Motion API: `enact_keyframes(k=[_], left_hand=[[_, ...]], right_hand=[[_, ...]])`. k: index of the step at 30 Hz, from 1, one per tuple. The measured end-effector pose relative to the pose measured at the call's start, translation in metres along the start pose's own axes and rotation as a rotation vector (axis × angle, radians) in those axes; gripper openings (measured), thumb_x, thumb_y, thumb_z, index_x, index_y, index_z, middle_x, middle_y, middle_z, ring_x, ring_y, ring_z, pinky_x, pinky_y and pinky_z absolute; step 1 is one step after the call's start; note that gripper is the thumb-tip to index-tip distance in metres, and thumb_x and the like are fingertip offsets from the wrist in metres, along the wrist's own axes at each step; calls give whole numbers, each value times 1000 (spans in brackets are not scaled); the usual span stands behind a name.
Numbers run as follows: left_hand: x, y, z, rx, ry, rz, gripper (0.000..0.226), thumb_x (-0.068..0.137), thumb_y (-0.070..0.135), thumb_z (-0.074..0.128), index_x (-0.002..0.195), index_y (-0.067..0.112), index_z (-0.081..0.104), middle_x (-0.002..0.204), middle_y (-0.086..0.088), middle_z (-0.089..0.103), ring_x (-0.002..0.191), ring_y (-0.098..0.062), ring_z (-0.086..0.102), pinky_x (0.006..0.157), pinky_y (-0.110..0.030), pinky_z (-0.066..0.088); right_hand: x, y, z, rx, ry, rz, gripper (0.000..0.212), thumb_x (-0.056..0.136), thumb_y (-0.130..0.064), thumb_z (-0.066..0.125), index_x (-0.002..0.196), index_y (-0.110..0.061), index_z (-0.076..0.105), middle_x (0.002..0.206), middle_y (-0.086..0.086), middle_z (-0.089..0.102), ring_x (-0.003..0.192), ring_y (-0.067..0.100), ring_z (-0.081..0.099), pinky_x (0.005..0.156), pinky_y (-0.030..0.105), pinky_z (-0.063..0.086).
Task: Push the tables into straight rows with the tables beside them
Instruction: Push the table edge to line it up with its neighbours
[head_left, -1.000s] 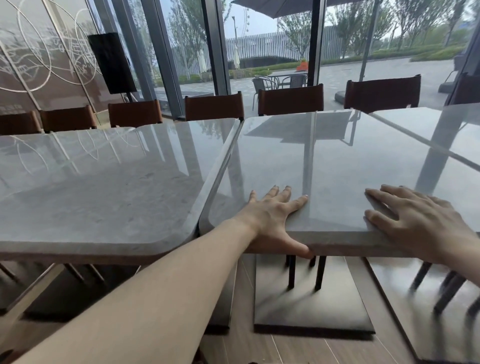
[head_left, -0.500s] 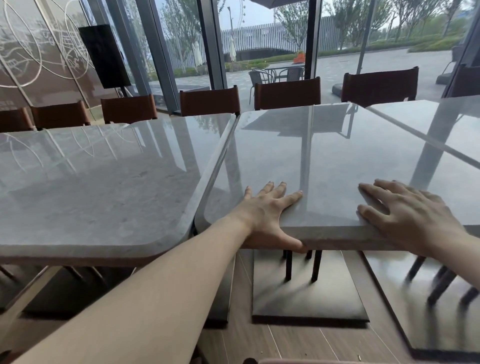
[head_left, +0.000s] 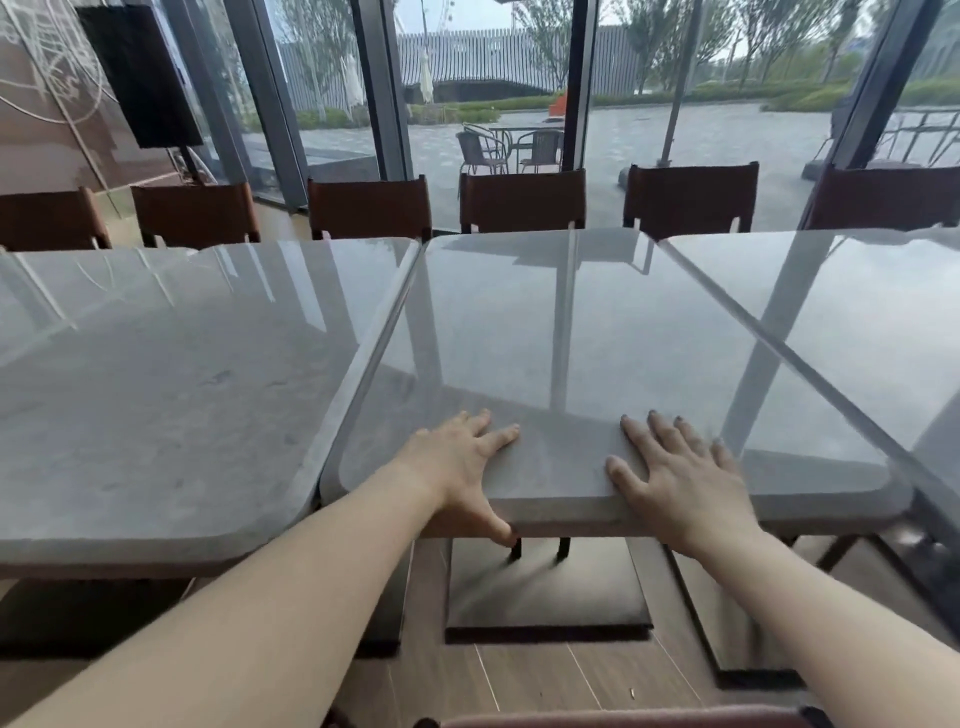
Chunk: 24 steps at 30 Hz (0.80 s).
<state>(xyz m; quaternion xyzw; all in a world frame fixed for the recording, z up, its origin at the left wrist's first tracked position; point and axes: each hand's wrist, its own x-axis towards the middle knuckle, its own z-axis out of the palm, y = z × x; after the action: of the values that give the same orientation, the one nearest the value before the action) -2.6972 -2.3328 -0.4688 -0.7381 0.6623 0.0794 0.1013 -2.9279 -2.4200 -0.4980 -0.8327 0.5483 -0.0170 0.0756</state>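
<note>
Tables: I count three grey stone tops. The middle table (head_left: 571, 338) is under my hands, the left table (head_left: 171, 384) sits just beside it with a thin seam between, and the right table (head_left: 872, 322) angles off from its far corner.
Chairs: six brown chair backs (head_left: 522, 201) line the far side, by my count; the ones at either edge are partly cut off, so I may be off.
Left hand (head_left: 457, 467): fingers flat on the top at the near edge, thumb hooked under the rim, gripping it.
Right hand (head_left: 675, 473): spread flat on the top, palm over the near edge, fingers straight and apart.
Since a second ago: both hands sit closer together on the near edge, and the middle table's far edge now looks level with the left table's.
</note>
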Motion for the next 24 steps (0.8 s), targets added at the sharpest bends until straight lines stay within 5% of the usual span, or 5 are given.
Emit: enact_keyframes(k=[5, 9, 14, 19, 24], left_hand=[[-37, 49, -22, -56, -98, -100, 91, 76, 59, 76, 150, 22, 39, 145, -8, 48, 132, -30, 50, 104, -41, 46], [-104, 64, -39, -345, -203, -135, 48, 77, 53, 63, 122, 36, 63, 125, 10, 60, 119, -15, 58, 100, -31, 46], [-177, 115, -107, -917, 3, -22, 5, 91, 34, 67, 95, 36, 70, 102, 14, 72, 95, -3, 67, 82, -20, 52], [-268, 179, -208, -1234, 251, 181, 14, 97, 17, 65, 93, 29, 73, 90, 13, 74, 84, 6, 67, 69, -7, 45], [-370, 231, -265, -1390, 264, 405, 10, 97, 23, 67, 105, 25, 72, 95, 9, 77, 90, 7, 69, 73, -6, 45]], right_hand=[[-38, -14, -28, 138, -136, 44, 69, 99, -55, 43, 160, -26, 27, 169, 5, 19, 156, 26, 15, 126, 43, 18], [-103, 0, -74, 633, -257, 130, 45, 95, -36, 62, 137, -22, 61, 136, -4, 61, 129, 14, 55, 97, 21, 47], [-200, 7, -156, 1085, 52, 243, 22, 95, -11, 64, 109, -26, 72, 105, -11, 74, 108, 9, 67, 89, 21, 48], [-311, 13, -271, 1332, 276, 263, 26, 97, -8, 61, 109, -28, 71, 113, -6, 75, 111, 10, 68, 92, 32, 55], [-442, 8, -337, 1326, 407, 260, 32, 97, -12, 64, 122, -31, 66, 120, -8, 72, 114, 6, 67, 92, 34, 56]])
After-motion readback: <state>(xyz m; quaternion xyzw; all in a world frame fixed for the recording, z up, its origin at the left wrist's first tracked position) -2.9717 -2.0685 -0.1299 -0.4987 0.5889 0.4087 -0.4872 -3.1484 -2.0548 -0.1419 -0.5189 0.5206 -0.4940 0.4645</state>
